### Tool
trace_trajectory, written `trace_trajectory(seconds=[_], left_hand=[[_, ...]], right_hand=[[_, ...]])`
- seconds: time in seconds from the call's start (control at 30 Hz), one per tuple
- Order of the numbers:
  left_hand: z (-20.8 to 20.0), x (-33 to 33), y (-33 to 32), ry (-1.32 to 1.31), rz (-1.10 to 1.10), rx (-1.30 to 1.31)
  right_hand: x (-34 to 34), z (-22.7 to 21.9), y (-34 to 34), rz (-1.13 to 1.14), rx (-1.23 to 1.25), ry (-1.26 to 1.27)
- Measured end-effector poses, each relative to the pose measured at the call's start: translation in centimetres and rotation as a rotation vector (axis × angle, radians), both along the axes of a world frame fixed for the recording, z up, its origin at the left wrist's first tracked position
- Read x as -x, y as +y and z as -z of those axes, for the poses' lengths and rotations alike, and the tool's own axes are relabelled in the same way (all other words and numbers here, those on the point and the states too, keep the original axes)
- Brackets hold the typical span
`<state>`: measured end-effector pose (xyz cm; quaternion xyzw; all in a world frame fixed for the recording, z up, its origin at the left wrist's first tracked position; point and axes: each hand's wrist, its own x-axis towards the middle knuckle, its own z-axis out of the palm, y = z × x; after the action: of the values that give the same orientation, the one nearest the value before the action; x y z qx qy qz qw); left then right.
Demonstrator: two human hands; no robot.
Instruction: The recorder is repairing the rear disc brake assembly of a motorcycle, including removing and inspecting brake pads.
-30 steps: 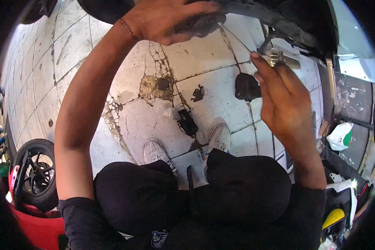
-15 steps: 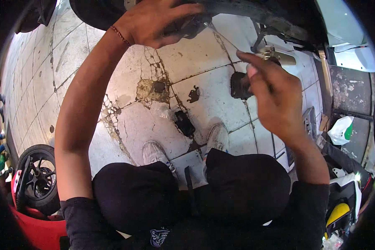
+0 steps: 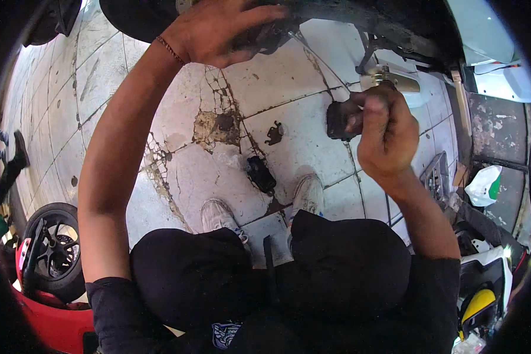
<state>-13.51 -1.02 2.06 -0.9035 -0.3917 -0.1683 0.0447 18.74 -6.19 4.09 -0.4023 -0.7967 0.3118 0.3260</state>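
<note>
My right hand (image 3: 389, 130) is closed around the near end of a tool with a long, thin metal shaft (image 3: 321, 62); its handle is hidden in my fist. The shaft slants up and left to a dark mechanical part (image 3: 271, 40) beneath a dark vehicle body (image 3: 389, 29). My left hand (image 3: 215, 32) grips that part, thumb below and index finger stretched across above; the other fingers are hard to see. Right behind my right hand, a black block-like piece (image 3: 338, 121) lies on the floor.
A black part (image 3: 261, 174) and a small flat dark piece (image 3: 274, 133) lie on cracked tiles (image 3: 189, 189). A wheel (image 3: 53, 251) and red bodywork (image 3: 56, 324) are at lower left. Another person's leg (image 3: 12, 162) shows at far left. Assorted parts and a white bag (image 3: 482, 186) lie right.
My right hand has turned and closed, its index finger now curled in rather than stretched along the shaft. The left hand keeps its place. Another person's leg has come in at the far left.
</note>
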Motion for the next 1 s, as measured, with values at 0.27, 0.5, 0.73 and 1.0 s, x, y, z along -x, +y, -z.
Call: trace_trajectory(seconds=[0.27,0.5,0.73,1.0], left_hand=[[0.2,0.6,-0.4,0.026,-0.032,0.018],[0.2,0.3,-0.1,-0.039,0.044,-0.044],[0.2,0.1,0.1,-0.055,0.063,-0.046],[0.1,0.0,0.2,-0.034,0.046,-0.056]], right_hand=[[0.6,-3.5,-0.3,-0.148,-0.486,-0.333],[1.5,-4.4,-0.7,-0.030,-0.171,-0.346],[1.1,-4.0,0.2,-0.268,-0.620,-0.310],[0.9,-2.0,0.1,0.040,-0.143,-0.171]])
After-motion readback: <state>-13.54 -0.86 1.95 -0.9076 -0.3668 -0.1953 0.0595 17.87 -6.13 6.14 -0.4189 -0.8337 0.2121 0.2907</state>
